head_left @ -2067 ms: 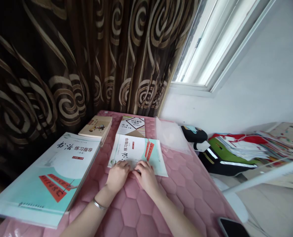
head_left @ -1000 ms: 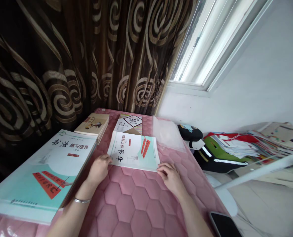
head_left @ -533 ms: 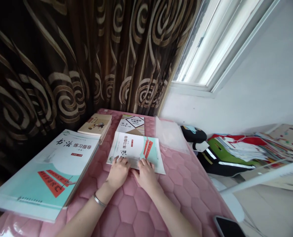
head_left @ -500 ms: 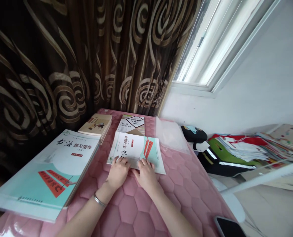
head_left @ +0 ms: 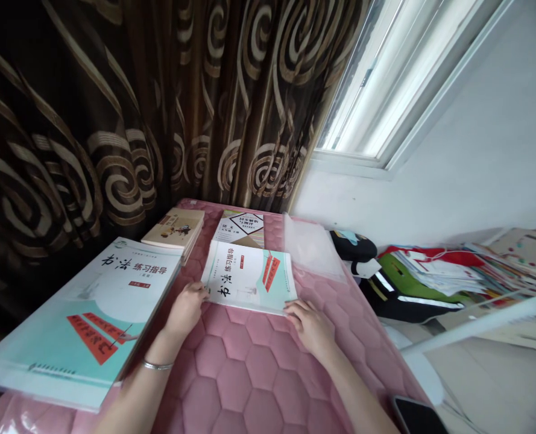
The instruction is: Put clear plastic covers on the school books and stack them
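Note:
A calligraphy workbook [head_left: 243, 286] with a white and teal cover and red strips lies turned sideways on the pink quilted surface. At its near left corner, my left hand [head_left: 187, 308], with a silver bangle at the wrist, has its fingers closed on the edge. My right hand [head_left: 310, 325] pinches the near right corner. Behind the workbook, partly covered by it, is another book [head_left: 238, 228] with a diamond frame on its cover. A clear plastic sheet [head_left: 310, 247] lies to the right.
To the left rests a stack of similar teal workbooks [head_left: 91, 301], with a pile of tan books [head_left: 173, 229] behind it. A phone [head_left: 419, 416] sits at the near right edge. Beyond the right edge are a green and black bag [head_left: 403, 277] and piled papers [head_left: 444, 271].
My hands have moved apart from the middle of the workbook's near edge to its two near corners. The workbook's cover now shows more fully and has hardly shifted.

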Demonstrator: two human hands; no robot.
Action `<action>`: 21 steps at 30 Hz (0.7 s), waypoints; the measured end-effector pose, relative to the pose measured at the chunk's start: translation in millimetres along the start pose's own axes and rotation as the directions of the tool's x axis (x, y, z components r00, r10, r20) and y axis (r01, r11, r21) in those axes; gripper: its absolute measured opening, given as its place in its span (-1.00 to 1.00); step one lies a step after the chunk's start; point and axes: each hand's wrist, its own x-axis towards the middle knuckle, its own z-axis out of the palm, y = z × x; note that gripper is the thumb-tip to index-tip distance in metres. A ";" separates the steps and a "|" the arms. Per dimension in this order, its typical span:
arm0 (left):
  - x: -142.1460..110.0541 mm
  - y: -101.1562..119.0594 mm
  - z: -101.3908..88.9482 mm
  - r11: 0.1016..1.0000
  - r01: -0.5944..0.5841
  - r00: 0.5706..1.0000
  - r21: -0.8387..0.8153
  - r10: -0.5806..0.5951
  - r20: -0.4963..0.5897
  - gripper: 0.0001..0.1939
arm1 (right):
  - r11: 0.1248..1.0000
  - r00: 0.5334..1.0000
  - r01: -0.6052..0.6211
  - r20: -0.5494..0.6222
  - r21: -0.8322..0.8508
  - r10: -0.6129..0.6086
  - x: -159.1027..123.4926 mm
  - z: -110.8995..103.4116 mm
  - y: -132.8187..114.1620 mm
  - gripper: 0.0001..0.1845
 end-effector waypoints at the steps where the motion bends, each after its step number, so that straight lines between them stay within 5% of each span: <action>1: 0.3 0.2 -0.2 1.000 -0.002 1.000 -0.001 0.002 0.006 -0.62 | 1.000 1.000 -0.002 0.014 0.024 0.001 -1.4 -2.5 5.1 -0.71; 8: 0.3 8.6 -3.5 0.999 0.030 0.998 0.036 -0.032 0.063 -0.59 | 0.985 0.976 -0.049 0.218 0.164 0.012 18.2 -29.2 13.7 -0.64; 13: -0.2 9.6 -3.5 0.996 0.041 0.996 0.078 -0.047 0.077 -0.59 | 0.996 0.984 0.016 0.180 -0.092 0.000 79.4 -26.7 -6.0 -0.67; 21: -1.8 13.7 -9.1 0.989 0.089 0.990 0.120 -0.101 0.103 -0.58 | 0.930 0.977 -0.117 0.129 -0.349 0.171 161.0 6.6 -28.6 -0.51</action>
